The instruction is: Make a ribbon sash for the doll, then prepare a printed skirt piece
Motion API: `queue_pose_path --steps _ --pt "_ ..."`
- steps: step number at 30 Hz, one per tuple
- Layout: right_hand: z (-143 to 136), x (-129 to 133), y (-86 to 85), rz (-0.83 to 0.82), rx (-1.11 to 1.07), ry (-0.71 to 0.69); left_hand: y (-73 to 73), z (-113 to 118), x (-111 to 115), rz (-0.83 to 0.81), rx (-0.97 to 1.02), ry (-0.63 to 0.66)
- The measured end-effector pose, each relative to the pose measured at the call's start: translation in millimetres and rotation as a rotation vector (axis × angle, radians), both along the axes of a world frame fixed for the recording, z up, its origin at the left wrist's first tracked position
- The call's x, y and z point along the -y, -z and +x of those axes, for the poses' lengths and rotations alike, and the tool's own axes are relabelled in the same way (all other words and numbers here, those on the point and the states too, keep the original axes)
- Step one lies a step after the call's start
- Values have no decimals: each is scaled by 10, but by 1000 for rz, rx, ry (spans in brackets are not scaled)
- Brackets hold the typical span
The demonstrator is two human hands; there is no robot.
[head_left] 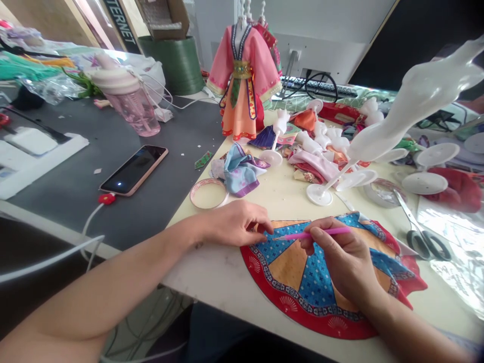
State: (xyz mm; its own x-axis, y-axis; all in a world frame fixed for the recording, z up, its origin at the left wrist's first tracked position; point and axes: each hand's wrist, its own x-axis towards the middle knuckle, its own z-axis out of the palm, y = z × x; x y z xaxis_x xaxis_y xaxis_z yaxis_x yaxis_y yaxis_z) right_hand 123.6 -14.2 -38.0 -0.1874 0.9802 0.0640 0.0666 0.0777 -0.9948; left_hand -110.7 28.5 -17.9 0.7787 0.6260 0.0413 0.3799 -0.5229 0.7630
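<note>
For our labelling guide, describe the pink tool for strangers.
On the pale tabletop, find the red-bordered fabric. Over it, the right hand holds the tool: slim, straight, plain pink against the fabric's blue and orange panels.

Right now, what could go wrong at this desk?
The pink tool points toward the left hand, so a slip might poke it. The cloth is bunched at its right side and could shift if tugged. The scissors lie close beside that side and might snag it.
</note>
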Motion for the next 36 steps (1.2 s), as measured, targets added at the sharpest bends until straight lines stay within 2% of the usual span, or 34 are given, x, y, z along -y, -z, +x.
queue_pose_path --steps 20,29,36 --pt "-37 -41 -26 -34 52 9 41 83 40 -15 60 -25" --pt "-1 -34 -8 -61 27 34 2 52 42 -21 77 -95" --pt "-11 -40 -2 -81 -12 40 15 61 51 -23 76 -67"
